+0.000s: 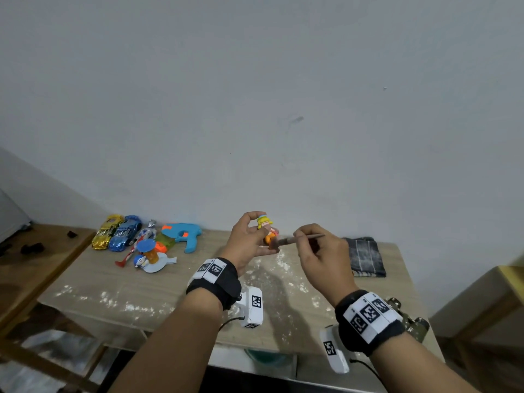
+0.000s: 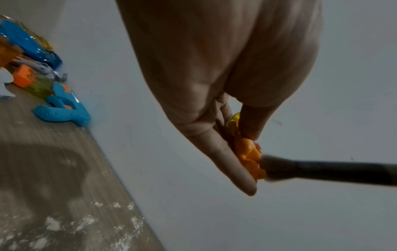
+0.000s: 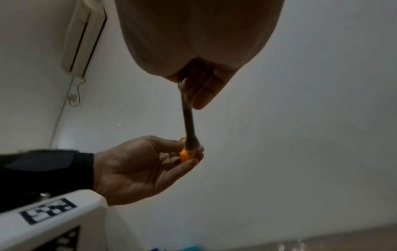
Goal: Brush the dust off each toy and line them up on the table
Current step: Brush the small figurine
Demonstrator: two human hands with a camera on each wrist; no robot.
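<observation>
My left hand holds a small figurine with yellow hair and an orange body above the table, pinched between thumb and fingers. The orange lower part of the figurine shows in the left wrist view. My right hand grips a thin brush, and the brush bristles touch the figurine's orange base. On the table's left lie a gold car, a blue car, a silver figure, a blue toy gun and a Doraemon toy.
White dust is scattered over the wooden table. A folded dark cloth lies at the right rear. A camouflage toy sits by my right wrist. A lower wooden surface stands to the left, against the grey wall.
</observation>
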